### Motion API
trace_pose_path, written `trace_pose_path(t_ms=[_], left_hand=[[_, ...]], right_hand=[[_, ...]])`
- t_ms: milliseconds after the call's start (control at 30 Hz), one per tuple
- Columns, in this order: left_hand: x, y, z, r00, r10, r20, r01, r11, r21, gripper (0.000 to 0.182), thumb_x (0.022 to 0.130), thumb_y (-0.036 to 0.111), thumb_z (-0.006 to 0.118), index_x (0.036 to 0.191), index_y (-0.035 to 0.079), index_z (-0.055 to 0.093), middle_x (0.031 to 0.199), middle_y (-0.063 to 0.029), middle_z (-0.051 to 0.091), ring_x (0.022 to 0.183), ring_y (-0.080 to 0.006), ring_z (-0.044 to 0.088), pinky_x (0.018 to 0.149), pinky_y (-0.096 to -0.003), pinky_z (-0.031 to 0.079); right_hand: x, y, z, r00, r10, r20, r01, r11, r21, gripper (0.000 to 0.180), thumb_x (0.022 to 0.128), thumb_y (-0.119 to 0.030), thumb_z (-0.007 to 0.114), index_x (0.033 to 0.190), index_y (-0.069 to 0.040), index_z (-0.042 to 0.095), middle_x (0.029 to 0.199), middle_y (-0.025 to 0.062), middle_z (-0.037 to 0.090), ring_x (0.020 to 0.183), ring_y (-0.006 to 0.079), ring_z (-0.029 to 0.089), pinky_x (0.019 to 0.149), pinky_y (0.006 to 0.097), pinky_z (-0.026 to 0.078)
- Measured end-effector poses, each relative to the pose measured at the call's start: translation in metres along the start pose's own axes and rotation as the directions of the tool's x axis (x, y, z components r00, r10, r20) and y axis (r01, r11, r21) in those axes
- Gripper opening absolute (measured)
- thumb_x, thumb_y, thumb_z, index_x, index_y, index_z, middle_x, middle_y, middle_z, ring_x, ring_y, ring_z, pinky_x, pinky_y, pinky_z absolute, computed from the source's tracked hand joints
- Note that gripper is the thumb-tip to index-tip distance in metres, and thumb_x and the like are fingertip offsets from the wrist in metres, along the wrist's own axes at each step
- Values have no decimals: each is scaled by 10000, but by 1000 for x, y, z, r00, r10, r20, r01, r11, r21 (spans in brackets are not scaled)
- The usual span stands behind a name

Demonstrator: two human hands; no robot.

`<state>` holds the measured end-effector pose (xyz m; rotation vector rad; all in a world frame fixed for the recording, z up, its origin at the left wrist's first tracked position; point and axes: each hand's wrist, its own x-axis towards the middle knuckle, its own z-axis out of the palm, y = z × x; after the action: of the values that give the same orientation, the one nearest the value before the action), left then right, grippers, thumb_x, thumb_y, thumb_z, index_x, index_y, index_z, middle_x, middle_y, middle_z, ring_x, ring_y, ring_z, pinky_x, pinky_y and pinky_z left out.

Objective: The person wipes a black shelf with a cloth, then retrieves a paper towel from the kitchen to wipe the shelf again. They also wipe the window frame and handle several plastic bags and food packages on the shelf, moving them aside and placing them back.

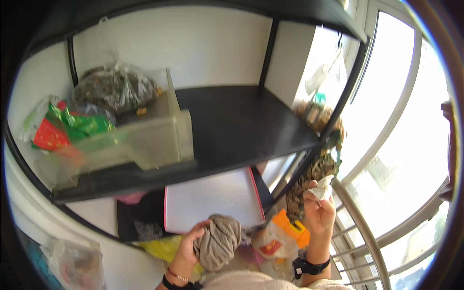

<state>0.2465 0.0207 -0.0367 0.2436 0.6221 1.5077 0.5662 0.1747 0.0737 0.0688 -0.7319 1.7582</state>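
My left hand [191, 243] grips a bunched grey-brown cloth [219, 241] low in front of my body. On the right, my right hand [319, 210] is raised, pinching a crumpled piece of white tissue or thin plastic [322, 187] between thumb and fingers. Behind the cloth, a shallow white box with a red rim [214, 203] lies on the lower shelf. Above it runs the black upper shelf board [239, 127]. A clear plastic drawer [159, 139] stands at that board's left end, holding a tied bag of dark dried stuff [116, 88] and a red and green bag [72, 127].
Black rack posts [340, 90] frame the shelves. Net bags of brown dried pieces [311, 174] hang at the right, beside a metal railing [362, 232] and windows. Below are an orange bag [290, 226], a whitish plastic bag [273, 243] and a yellow bag [163, 248]. Another plastic bag [76, 262] is at lower left.
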Motion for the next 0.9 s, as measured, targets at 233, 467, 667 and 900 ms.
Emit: trace_pose_path(t_ms=[233, 467, 667, 900], left_hand=[[-10, -18, -5, 998, -21, 63, 19, 999, 38, 394, 921, 148, 555, 1291, 13, 564, 1299, -150, 598, 1221, -300, 566, 1076, -447, 445], [25, 10, -11, 918, -310, 247, 299, 951, 80, 438, 887, 184, 596, 1289, 13, 570, 1337, -191, 580, 1254, -355, 541, 1101, -503, 417], [58, 44, 18, 750, -598, 282, 545, 800, 249, 439, 872, 190, 608, 1279, 33, 560, 1320, -180, 582, 1245, -357, 544, 1089, -519, 430], [74, 35, 48, 489, -790, 371, 720, 605, 339, 456, 871, 178, 589, 1295, 24, 522, 1323, -190, 566, 1245, -373, 541, 1072, -545, 444]], right_hand=[[-59, -1, -53, 996, -50, -67, 49, 999, -20, 545, 849, 26, 670, 1340, 22, 434, 1288, 153, 510, 915, 169, 517, 642, 212, 465], [-105, 32, 16, 894, -237, -379, 129, 948, -290, 246, 994, -172, 589, 1170, -1, 569, 860, 71, 632, 646, 104, 522, 514, 204, 377], [-189, 61, 85, 707, -572, -415, 435, 815, -382, 187, 1012, -170, 574, 1168, -68, 590, 945, 111, 643, 648, 151, 542, 486, 217, 399], [-285, 103, 177, 373, -874, -312, 611, 484, -626, 289, 988, -197, 604, 1251, -86, 561, 1080, 179, 637, 611, 140, 528, 441, 194, 390]])
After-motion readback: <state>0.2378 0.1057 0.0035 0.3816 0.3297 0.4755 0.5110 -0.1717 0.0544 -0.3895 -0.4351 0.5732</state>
